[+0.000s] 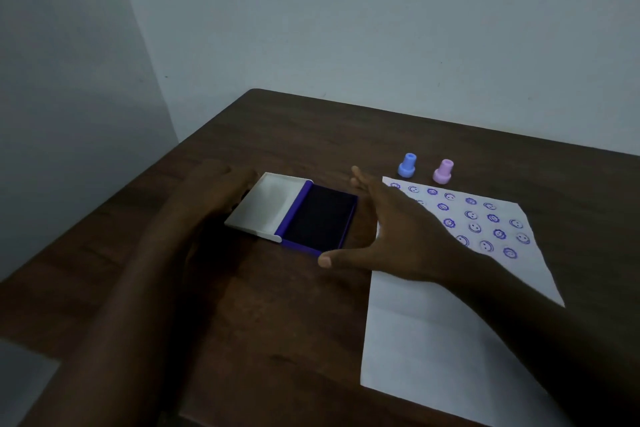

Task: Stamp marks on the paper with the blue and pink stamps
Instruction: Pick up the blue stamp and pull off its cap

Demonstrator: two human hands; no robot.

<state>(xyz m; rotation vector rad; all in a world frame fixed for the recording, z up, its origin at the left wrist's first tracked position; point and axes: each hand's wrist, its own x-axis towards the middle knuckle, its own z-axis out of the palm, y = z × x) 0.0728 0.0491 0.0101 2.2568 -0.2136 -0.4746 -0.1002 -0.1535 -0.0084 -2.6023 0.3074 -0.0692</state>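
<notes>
A white paper [433, 333] lies on the right of the table, its far part covered with several purple smiley and flower marks. Beyond its far edge a blue stamp [407, 165] and a pink stamp [443, 171] stand upright, side by side. An ink pad [320, 218] lies open in the middle, with its white lid [268, 206] folded out to the left. My left hand [214, 189] rests against the lid's left edge. My right hand [391, 229] hovers open at the pad's right side, fingers spread, thumb near the front corner.
The dark wooden table [277, 322] stands in a corner, with pale walls behind and to the left. Its left edge runs diagonally close to my left arm.
</notes>
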